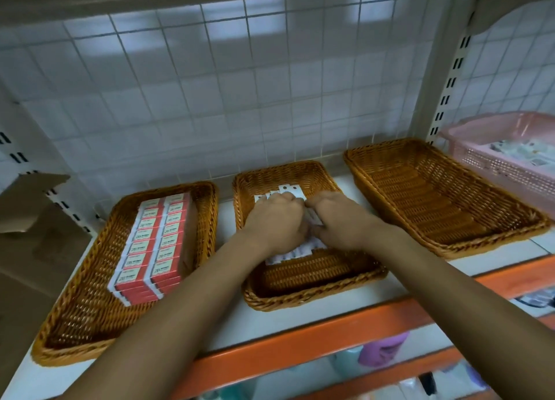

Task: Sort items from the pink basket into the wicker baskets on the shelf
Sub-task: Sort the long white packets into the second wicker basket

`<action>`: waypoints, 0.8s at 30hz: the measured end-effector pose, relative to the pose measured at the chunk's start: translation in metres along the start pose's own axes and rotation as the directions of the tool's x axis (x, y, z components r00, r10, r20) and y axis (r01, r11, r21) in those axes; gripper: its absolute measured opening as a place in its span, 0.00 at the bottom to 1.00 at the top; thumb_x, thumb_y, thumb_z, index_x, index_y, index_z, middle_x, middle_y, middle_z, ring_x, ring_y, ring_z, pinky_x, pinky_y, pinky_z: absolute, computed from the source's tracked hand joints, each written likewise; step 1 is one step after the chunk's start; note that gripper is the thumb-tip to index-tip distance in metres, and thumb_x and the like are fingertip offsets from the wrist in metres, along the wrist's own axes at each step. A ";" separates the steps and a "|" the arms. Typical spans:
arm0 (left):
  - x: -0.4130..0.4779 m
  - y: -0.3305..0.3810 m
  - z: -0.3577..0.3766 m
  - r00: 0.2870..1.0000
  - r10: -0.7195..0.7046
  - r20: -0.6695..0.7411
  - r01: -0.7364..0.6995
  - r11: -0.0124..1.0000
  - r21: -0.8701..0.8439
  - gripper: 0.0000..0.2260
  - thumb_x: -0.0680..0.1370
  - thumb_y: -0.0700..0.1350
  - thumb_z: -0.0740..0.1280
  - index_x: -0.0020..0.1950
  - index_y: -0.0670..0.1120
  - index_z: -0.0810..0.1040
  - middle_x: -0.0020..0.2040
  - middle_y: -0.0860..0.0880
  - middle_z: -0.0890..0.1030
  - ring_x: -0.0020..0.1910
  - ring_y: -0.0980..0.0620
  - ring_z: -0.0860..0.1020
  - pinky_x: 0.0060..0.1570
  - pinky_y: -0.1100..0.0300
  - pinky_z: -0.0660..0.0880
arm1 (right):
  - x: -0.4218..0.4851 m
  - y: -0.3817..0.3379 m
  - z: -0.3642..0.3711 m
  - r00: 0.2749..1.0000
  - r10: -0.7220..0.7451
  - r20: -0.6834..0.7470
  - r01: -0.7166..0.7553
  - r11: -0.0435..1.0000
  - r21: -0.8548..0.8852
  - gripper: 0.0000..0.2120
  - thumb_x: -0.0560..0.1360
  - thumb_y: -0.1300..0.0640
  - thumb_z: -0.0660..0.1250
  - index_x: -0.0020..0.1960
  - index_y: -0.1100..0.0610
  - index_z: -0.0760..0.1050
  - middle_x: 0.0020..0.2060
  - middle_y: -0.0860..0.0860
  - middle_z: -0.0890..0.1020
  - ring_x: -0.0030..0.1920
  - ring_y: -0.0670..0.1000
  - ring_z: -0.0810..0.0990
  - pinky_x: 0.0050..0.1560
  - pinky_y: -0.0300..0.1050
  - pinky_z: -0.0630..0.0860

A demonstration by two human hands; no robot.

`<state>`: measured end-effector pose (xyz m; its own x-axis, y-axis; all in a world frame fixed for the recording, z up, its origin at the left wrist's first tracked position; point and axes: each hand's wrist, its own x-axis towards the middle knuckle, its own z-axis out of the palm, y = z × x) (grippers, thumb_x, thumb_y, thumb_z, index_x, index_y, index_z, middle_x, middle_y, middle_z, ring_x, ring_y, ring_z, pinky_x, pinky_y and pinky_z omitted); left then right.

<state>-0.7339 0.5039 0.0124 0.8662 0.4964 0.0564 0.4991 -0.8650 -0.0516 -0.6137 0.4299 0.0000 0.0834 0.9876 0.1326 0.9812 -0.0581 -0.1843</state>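
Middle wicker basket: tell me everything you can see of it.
The middle wicker basket is a shallow rectangular tray of brown woven wicker with a braided rim. It sits flat on the white shelf, between the left wicker basket and the right wicker basket, touching neither. White packets with hang tabs lie across its far part; the near floor is bare. The left hand and right hand reach in, fingers curled over the packets.
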 end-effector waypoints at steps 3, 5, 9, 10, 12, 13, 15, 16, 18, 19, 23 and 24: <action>0.014 0.021 -0.011 0.995 -0.022 -0.092 0.019 0.999 -0.035 0.17 0.79 0.50 0.60 0.63 0.42 0.72 0.60 0.43 0.75 0.60 0.43 0.73 0.56 0.52 0.70 | -0.008 0.018 -0.016 0.997 0.037 -0.070 -0.035 0.999 0.034 0.14 0.74 0.57 0.63 0.59 0.59 0.71 0.57 0.57 0.75 0.60 0.56 0.71 0.60 0.46 0.67; 0.026 0.040 -0.019 0.988 -0.024 -0.154 0.019 0.999 -0.038 0.16 0.79 0.50 0.60 0.62 0.42 0.72 0.60 0.43 0.75 0.59 0.43 0.73 0.53 0.54 0.70 | -0.017 0.033 -0.031 0.994 0.049 -0.101 -0.048 0.999 0.022 0.16 0.74 0.58 0.63 0.61 0.60 0.70 0.58 0.57 0.74 0.61 0.56 0.71 0.61 0.44 0.65; 0.058 0.087 -0.036 0.967 -0.031 -0.254 0.018 0.998 -0.053 0.16 0.79 0.50 0.59 0.63 0.43 0.72 0.61 0.43 0.75 0.59 0.43 0.74 0.54 0.53 0.70 | -0.039 0.076 -0.063 0.984 0.061 -0.166 -0.067 0.997 -0.031 0.18 0.74 0.59 0.61 0.63 0.60 0.69 0.59 0.58 0.74 0.62 0.57 0.70 0.63 0.45 0.65; 0.068 0.100 -0.039 0.963 -0.030 -0.266 0.012 0.998 -0.070 0.16 0.79 0.51 0.59 0.63 0.43 0.72 0.60 0.43 0.75 0.59 0.42 0.74 0.54 0.53 0.71 | -0.045 0.090 -0.071 0.981 0.077 -0.179 -0.086 0.995 -0.045 0.19 0.74 0.58 0.61 0.64 0.59 0.68 0.60 0.57 0.74 0.62 0.57 0.70 0.64 0.46 0.65; 0.088 0.130 -0.043 0.959 -0.014 -0.284 -0.010 0.996 -0.086 0.17 0.79 0.52 0.60 0.63 0.44 0.72 0.60 0.43 0.76 0.59 0.42 0.75 0.53 0.52 0.71 | -0.060 0.121 -0.085 0.974 0.124 -0.191 -0.141 0.987 -0.077 0.20 0.75 0.57 0.62 0.66 0.58 0.67 0.62 0.57 0.73 0.64 0.57 0.69 0.64 0.46 0.64; 0.098 0.146 -0.044 0.956 0.000 -0.294 -0.026 0.996 -0.082 0.17 0.79 0.52 0.59 0.63 0.44 0.72 0.60 0.43 0.76 0.59 0.42 0.74 0.53 0.52 0.71 | -0.067 0.137 -0.091 0.971 0.142 -0.194 -0.162 0.983 -0.091 0.20 0.75 0.56 0.62 0.66 0.58 0.67 0.62 0.57 0.73 0.64 0.57 0.69 0.64 0.46 0.63; 0.118 0.176 -0.046 0.949 0.035 -0.313 -0.059 0.996 -0.067 0.18 0.79 0.52 0.59 0.64 0.44 0.71 0.61 0.43 0.75 0.60 0.42 0.74 0.55 0.53 0.70 | -0.081 0.169 -0.101 0.967 0.168 -0.193 -0.190 0.977 -0.100 0.20 0.74 0.57 0.62 0.65 0.59 0.68 0.61 0.58 0.74 0.64 0.58 0.70 0.64 0.46 0.64; 0.128 0.191 -0.047 0.946 0.051 -0.320 -0.076 0.995 -0.067 0.18 0.79 0.52 0.59 0.64 0.44 0.71 0.61 0.43 0.75 0.60 0.42 0.74 0.56 0.53 0.70 | -0.089 0.184 -0.107 0.965 0.182 -0.190 -0.203 0.974 -0.102 0.20 0.74 0.57 0.62 0.65 0.60 0.68 0.61 0.59 0.74 0.63 0.58 0.70 0.64 0.46 0.65; 0.146 0.220 -0.048 0.940 0.088 -0.331 -0.117 0.991 -0.068 0.18 0.79 0.51 0.59 0.66 0.43 0.71 0.61 0.42 0.75 0.60 0.42 0.73 0.56 0.53 0.69 | -0.104 0.211 -0.117 0.963 0.206 -0.176 -0.228 0.967 -0.117 0.20 0.74 0.58 0.62 0.65 0.61 0.69 0.62 0.59 0.74 0.64 0.58 0.70 0.64 0.46 0.64; 0.156 0.234 -0.049 0.938 0.105 -0.330 -0.135 0.988 -0.068 0.18 0.79 0.50 0.59 0.66 0.43 0.71 0.61 0.42 0.75 0.59 0.42 0.74 0.55 0.53 0.70 | -0.112 0.224 -0.121 0.961 0.219 -0.168 -0.241 0.963 -0.123 0.20 0.75 0.57 0.62 0.66 0.61 0.69 0.63 0.59 0.74 0.64 0.57 0.70 0.63 0.44 0.62; 0.197 0.283 -0.046 0.961 0.130 -0.244 -0.164 0.978 -0.126 0.16 0.78 0.50 0.61 0.62 0.42 0.74 0.59 0.41 0.76 0.59 0.41 0.74 0.53 0.53 0.70 | -0.136 0.278 -0.134 0.924 0.370 -0.099 -0.380 0.917 -0.124 0.19 0.75 0.54 0.64 0.63 0.61 0.69 0.61 0.58 0.75 0.63 0.57 0.72 0.58 0.44 0.66; 0.207 0.294 -0.044 0.969 0.132 -0.209 -0.164 0.976 -0.146 0.16 0.78 0.51 0.61 0.60 0.42 0.75 0.59 0.40 0.77 0.59 0.41 0.74 0.52 0.53 0.71 | -0.140 0.292 -0.136 0.907 0.415 -0.068 -0.420 0.897 -0.137 0.19 0.75 0.54 0.64 0.63 0.61 0.69 0.61 0.58 0.75 0.62 0.58 0.73 0.58 0.45 0.68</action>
<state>-0.4090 0.3494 0.0531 0.9004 0.3516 0.2563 0.3412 -0.9361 0.0855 -0.3150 0.2553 0.0603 0.4945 0.8621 0.1106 0.8689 -0.4872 -0.0877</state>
